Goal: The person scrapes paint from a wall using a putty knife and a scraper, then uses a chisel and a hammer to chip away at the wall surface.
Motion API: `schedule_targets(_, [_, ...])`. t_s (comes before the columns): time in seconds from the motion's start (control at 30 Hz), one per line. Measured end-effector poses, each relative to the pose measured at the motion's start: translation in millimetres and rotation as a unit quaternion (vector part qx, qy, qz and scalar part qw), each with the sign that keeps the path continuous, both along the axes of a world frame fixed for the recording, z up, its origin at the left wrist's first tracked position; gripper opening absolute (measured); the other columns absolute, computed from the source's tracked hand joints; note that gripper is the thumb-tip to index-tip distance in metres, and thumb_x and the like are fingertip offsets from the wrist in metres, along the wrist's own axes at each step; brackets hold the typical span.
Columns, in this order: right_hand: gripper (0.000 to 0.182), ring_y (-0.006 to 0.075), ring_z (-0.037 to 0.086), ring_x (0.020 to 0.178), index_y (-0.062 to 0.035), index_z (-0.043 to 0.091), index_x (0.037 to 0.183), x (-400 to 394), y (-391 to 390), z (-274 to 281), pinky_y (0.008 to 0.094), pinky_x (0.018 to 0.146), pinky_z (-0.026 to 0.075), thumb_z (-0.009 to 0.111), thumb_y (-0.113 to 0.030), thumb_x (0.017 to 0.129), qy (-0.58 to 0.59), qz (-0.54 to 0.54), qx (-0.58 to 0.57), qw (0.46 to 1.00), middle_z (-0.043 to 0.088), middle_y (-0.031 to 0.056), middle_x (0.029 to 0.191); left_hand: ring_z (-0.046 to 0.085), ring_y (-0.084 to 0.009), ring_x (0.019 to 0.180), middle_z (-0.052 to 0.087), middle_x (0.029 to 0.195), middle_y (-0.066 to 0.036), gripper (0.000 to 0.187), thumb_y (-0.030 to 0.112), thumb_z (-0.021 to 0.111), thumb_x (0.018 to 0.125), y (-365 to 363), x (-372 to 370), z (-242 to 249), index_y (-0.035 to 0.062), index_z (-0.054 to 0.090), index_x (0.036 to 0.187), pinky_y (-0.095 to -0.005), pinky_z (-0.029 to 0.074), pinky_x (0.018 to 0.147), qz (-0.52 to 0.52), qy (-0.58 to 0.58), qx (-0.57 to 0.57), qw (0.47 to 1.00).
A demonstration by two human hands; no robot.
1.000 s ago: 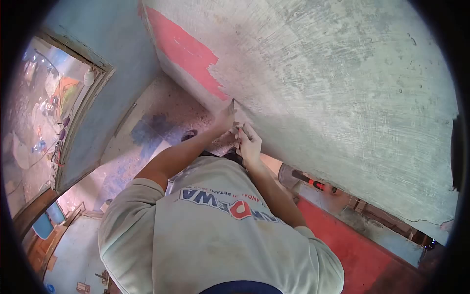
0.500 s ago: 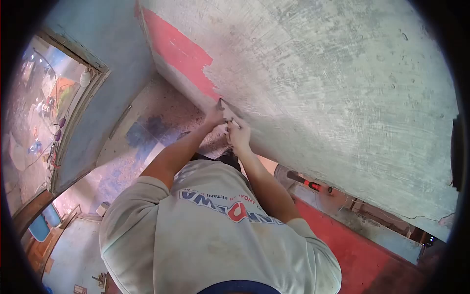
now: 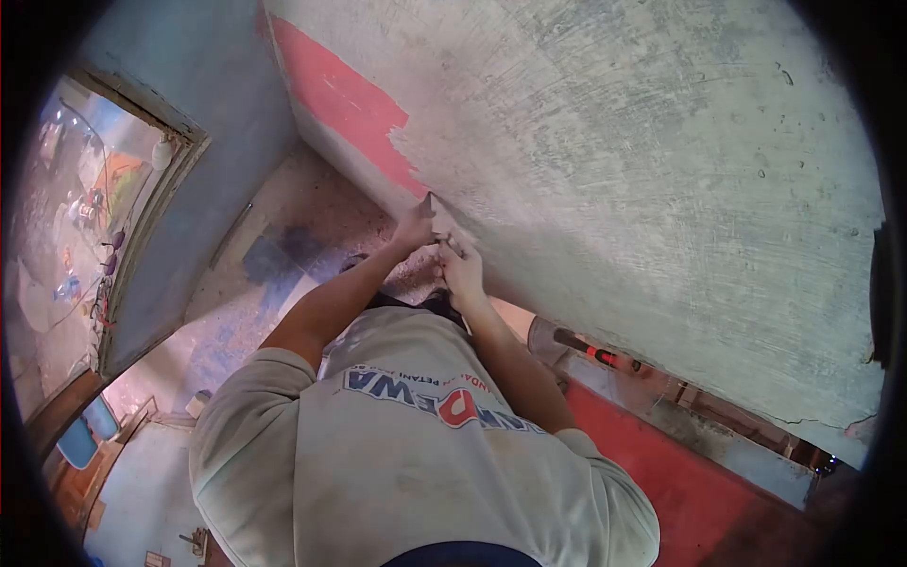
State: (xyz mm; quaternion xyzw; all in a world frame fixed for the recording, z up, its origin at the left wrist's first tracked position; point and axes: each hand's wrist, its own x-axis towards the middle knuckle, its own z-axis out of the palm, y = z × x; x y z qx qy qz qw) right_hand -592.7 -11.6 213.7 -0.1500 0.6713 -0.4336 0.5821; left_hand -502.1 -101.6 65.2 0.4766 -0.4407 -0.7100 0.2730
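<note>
Gripping the scraper in both fists, left hand higher and right hand just below, I aim its blade up-left toward the red paint.

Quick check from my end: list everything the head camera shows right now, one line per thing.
wall: one, grey-green, scraped, fills the upper right
red paint patch: one, red, on the wall at upper left, its edge by the hands
scraper blade: one, small and dark, tip against the wall at the paint edge; too small to tell more
floor: one, dusty pink and blue, below the hands
doorway: one, weathered frame, far left
red-handled tool: one, black and red, on the ledge at lower right
shirt: one, pale grey with printed lettering, bottom centre
left hand: one, at the blade
right hand: one, just beside it, fingers closed
</note>
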Motion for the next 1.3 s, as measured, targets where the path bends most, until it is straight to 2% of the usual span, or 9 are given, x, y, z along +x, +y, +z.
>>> schedule_targets(0.07, [0.039,0.0095,0.053,0.056,-0.0092,0.057,0.133,-7,6,22,0.0258,0.045,0.039,0.067,-0.005,0.095,0.054,0.092,0.045,0.993,0.058,0.0003,0.076,0.058,-0.0299,0.130,0.056,0.148,-0.025,0.067,0.005,0.048,0.086,13,1,56,-0.0055,0.044,0.152,-0.0348,0.052,0.103,0.064,0.062,0.067,0.994])
schedule_targets(0.1, [0.039,0.0096,0.054,0.056,-0.0099,0.058,0.132,-4,5,37,0.0258,0.045,0.041,0.067,-0.004,0.094,0.064,0.107,0.075,0.989,0.058,0.0004,0.076,0.063,-0.0320,0.121,0.048,0.155,-0.023,0.075,0.000,0.043,0.089,13,-7,22,0.0059,0.032,0.162,-0.0372,0.062,0.088,0.051,0.092,0.067,0.992])
schedule_targets(0.2, [0.025,0.0113,0.056,0.056,-0.0073,0.062,0.116,-9,-6,11,0.0258,0.047,0.046,0.068,-0.004,0.092,0.085,0.125,0.077,0.986,0.061,0.0027,0.078,0.063,-0.0297,0.121,0.046,0.156,-0.025,0.077,0.000,0.046,0.088,12,-6,15,0.0044,0.030,0.163,-0.0369,0.062,0.086,0.080,0.130,0.091,0.984])
schedule_targets(0.3, [0.009,0.0126,0.057,0.055,-0.0059,0.063,0.101,-6,-24,9,0.0264,0.046,0.045,0.067,-0.009,0.094,-0.079,0.100,0.095,0.987,0.063,0.0049,0.080,0.066,-0.0254,0.111,0.058,0.141,-0.021,0.068,0.000,0.049,0.088,13,4,-1,0.0004,0.039,0.155,-0.0353,0.061,0.080,0.087,0.179,0.087,0.976])
schedule_targets(0.6, [0.005,0.0115,0.054,0.049,-0.0070,0.063,0.094,-7,-39,6,0.0274,0.041,0.043,0.067,-0.010,0.093,-0.078,0.060,0.111,0.989,0.061,0.0042,0.070,0.064,-0.0133,0.064,0.067,0.086,-0.003,0.017,0.013,0.057,0.097,25,5,38,0.0057,0.065,0.110,-0.0276,0.050,0.052,0.118,0.226,0.201,0.946])
schedule_targets(0.7, [0.004,0.0137,0.055,0.047,-0.0063,0.063,0.090,-13,-65,-22,0.0282,0.040,0.042,0.065,-0.009,0.092,-0.195,0.000,0.141,0.971,0.060,0.0049,0.070,0.062,-0.0125,0.060,0.066,0.080,-0.003,0.016,0.018,0.057,0.099,4,5,28,0.0054,0.067,0.102,-0.0273,0.049,0.052,0.113,0.166,0.216,0.956])
schedule_targets(0.83, [0.009,0.0132,0.053,0.046,-0.0066,0.060,0.085,-1,-35,5,0.0279,0.038,0.040,0.064,-0.009,0.093,-0.062,0.078,0.053,0.994,0.059,0.0048,0.069,0.062,-0.0127,0.060,0.066,0.078,-0.003,0.019,0.019,0.058,0.099,32,18,94,0.0037,0.068,0.095,-0.0279,0.048,0.052,0.133,0.153,0.218,0.955])
schedule_targets(1.0, [0.009,0.0151,0.052,0.044,-0.0051,0.061,0.084,-7,-67,-21,0.0306,0.038,0.041,0.065,-0.008,0.092,-0.132,0.024,0.132,0.982,0.060,0.0064,0.069,0.063,-0.0124,0.065,0.068,0.081,-0.003,0.020,0.017,0.057,0.101,13,1,-3,0.0026,0.069,0.097,-0.0283,0.049,0.056,0.129,0.179,0.143,0.965])
schedule_targets(1.3, [0.012,0.0139,0.050,0.044,-0.0075,0.059,0.082,-6,-51,-19,0.0299,0.039,0.038,0.065,-0.010,0.092,-0.106,0.040,0.099,0.989,0.057,0.0045,0.067,0.065,-0.0151,0.064,0.069,0.079,-0.005,0.014,0.007,0.058,0.094,13,5,22,0.0011,0.071,0.090,-0.0299,0.051,0.057,0.115,0.110,0.138,0.978])
